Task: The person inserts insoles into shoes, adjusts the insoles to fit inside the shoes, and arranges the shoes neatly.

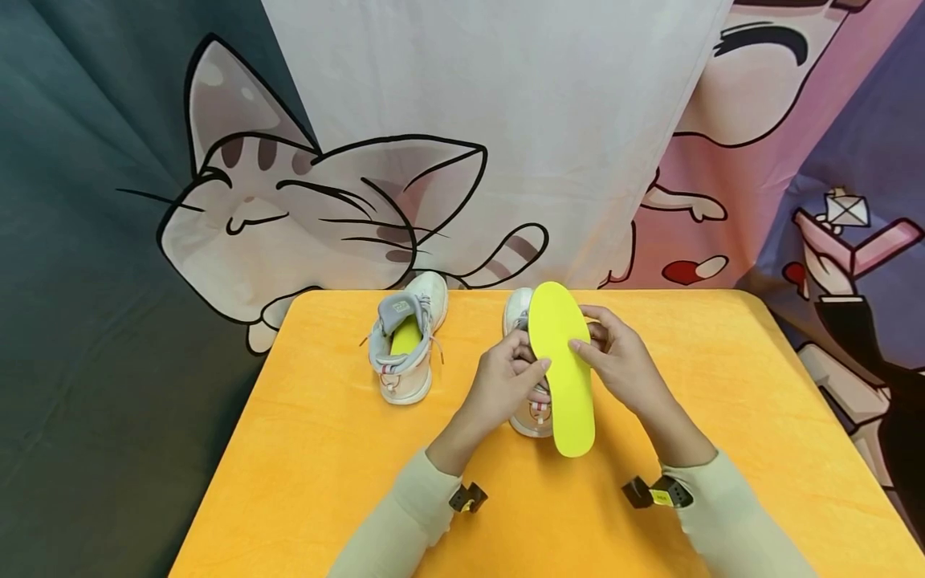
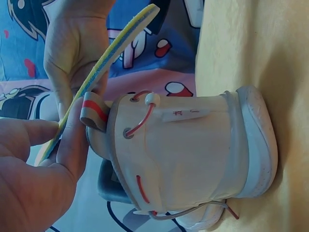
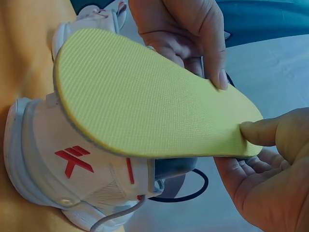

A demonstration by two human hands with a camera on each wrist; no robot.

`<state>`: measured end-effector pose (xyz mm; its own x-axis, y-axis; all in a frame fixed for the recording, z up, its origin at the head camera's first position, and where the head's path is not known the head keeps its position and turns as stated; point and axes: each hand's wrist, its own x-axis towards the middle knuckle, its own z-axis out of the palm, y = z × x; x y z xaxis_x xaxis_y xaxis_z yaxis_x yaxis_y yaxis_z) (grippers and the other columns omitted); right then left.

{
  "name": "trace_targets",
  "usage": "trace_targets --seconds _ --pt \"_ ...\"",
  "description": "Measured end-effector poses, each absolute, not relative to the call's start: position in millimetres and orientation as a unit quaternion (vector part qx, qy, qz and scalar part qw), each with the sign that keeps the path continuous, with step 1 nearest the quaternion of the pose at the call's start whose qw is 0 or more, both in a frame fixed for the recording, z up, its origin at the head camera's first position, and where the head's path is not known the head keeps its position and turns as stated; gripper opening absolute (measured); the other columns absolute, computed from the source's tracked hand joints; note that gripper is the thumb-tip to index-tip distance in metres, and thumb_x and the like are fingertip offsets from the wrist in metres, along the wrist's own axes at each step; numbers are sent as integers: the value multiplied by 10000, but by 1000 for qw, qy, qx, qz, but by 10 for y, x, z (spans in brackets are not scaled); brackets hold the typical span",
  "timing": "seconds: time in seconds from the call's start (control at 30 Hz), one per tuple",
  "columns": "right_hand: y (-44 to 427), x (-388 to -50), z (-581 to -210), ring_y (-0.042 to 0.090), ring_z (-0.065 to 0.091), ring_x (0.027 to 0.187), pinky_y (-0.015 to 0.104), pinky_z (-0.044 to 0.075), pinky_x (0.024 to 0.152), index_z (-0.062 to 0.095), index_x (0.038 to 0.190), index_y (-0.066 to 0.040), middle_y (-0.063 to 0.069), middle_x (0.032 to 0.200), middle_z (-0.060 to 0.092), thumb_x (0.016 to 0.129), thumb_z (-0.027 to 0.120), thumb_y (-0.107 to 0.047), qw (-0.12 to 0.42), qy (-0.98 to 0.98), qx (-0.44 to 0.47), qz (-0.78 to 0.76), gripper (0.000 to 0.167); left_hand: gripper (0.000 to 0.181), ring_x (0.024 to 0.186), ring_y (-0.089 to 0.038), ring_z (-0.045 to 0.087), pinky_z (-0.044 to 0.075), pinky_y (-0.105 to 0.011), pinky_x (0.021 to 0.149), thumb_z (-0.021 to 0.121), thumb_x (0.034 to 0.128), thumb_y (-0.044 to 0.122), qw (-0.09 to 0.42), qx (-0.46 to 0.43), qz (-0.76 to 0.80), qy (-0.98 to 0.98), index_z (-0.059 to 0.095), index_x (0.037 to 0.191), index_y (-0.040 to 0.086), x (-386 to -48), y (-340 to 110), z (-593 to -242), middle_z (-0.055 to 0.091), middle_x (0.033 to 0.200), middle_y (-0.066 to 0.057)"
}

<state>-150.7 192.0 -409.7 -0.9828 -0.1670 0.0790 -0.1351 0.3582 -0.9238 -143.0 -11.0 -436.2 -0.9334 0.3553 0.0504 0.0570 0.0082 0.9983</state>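
Note:
A bright yellow-green insole (image 1: 567,393) is held up over a white shoe (image 1: 531,421), hiding much of it. My left hand (image 1: 506,373) pinches the insole's left edge between thumb and fingers. On the opposite edge my right hand (image 1: 620,353) pinches it too, its thumb (image 3: 258,131) on the textured yellow face. Seen edge-on from the left wrist, the insole (image 2: 104,60) is layered yellow and blue and stands tilted by the heel tab of the shoe (image 2: 169,150). That shoe rests upright on the table.
Another white shoe (image 1: 408,381) with a yellow-green insole (image 1: 406,335) inside stands to the left on the orange-yellow table (image 1: 325,449). Behind the table's back edge hangs a cartoon-printed cloth (image 1: 564,120).

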Motion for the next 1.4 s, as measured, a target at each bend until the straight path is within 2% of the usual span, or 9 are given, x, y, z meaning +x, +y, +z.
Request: trace_targets --seconds 0.23,0.5,0.7,0.83,0.97,1.07,1.17,1.27,1.4 --pt "1928 -1499 -4093 53 686 874 186 584 773 464 1467 20 307 1198 668 1019 604 -4 21 814 -91 -574 470 257 753 -185 743 640 -364 689 679 1010 177 95 142 674 718 603 1231 69 -1537 -160 -4232 674 967 -104" --pt "1900 -1492 -4105 63 683 891 189 582 786 469 1459 31 308 1201 668 1015 604 9 35 808 -104 -579 464 327 711 -115 690 634 -484 688 671 1008 147 54 156 645 747 626 1304 14 -1820 -254 -3984 655 1010 -130" --pt "1895 -1496 -4102 112 669 872 198 573 769 483 1449 20 290 1168 684 1014 608 5 46 813 -112 -570 453 245 649 -114 662 604 -582 688 642 1020 101 47 176 634 751 675 1231 -18 -1935 -304 -3896 639 978 -133" --pt "1911 -1506 -4075 212 669 938 236 572 789 470 1478 -3 261 1200 684 1027 612 -46 48 834 -121 -536 475 216 666 -120 686 604 -589 695 638 1017 81 49 175 644 743 668 1201 -29 -1939 -305 -3904 624 975 -131" --pt "1928 -1517 -3996 321 658 1085 383 589 858 387 1554 -61 222 1326 627 1008 688 -261 60 878 -131 -456 655 186 749 -148 730 624 -540 694 639 1009 71 34 171 661 730 633 1169 -24 -1905 -287 -3926 606 1008 -146" --pt "1921 -1546 -3933 345 626 1148 492 571 909 283 1601 -82 198 1417 557 901 800 -422 69 906 -148 -391 934 152 782 -169 744 635 -489 687 637 1006 78 18 164 669 725 596 1123 -9 -1863 -260 -3940 596 1038 -154" --pt "1892 -1591 -3888 355 578 1195 552 531 978 189 1615 -23 219 1477 481 792 889 -458 63 919 -181 -346 1165 130 763 -184 753 641 -432 678 632 999 77 5 154 672 725 560 1077 4 -1823 -218 -3961 604 1068 -154" --pt "1858 -1635 -3858 359 539 1183 559 512 983 170 1602 30 231 1456 460 757 924 -425 42 929 -204 -307 1220 121 720 -189 759 639 -379 669 621 990 73 -2 142 677 723 528 1039 14 -1781 -171 -3980 639 1041 -159" --pt "1850 -1667 -3839 342 541 1114 525 529 914 210 1593 28 225 1429 479 789 905 -375 19 944 -207 -258 1136 128 690 -199 759 637 -350 663 606 982 71 2 134 690 711 495 1018 19 -1716 -120 -3982 701 910 -208"
